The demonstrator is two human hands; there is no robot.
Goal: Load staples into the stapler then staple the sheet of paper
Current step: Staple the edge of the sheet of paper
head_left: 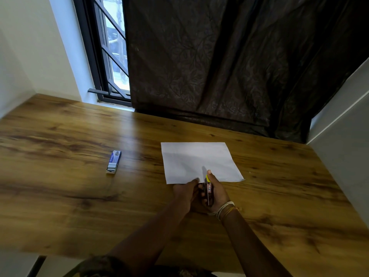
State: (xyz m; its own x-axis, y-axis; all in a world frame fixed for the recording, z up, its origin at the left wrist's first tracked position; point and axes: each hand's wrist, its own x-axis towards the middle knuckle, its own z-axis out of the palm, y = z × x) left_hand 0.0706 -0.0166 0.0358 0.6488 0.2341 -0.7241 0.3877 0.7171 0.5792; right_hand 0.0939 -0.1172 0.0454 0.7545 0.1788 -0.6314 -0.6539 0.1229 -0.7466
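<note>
While the right hand (216, 193) wraps its grip around the stapler (209, 191), thumb laid along the top toward the yellow tip, the left hand (184, 193) comes in from the other side with its fingertips pinching at the stapler's near side, just at the near edge of the sheet of paper (196, 161); exactly what those fingers hold is hidden. The stapler sits low over the desk (69, 196), its nose reaching slightly over the sheet's near edge. Whether staples are already in cannot be seen, so this looks like either the close of loading or the start of stapling. To do it well, the nose should go squarely over the paper's edge, the sheet lying fully in the mouth, and the press should be straight down with the left hand steadying the sheet so it does not skid. The box of staples (113, 161) lies well apart to the left, open at its near end. Bare wood surrounds the sheet on all sides; the curtain (229, 56) hangs at the far edge, well beyond the paper
</note>
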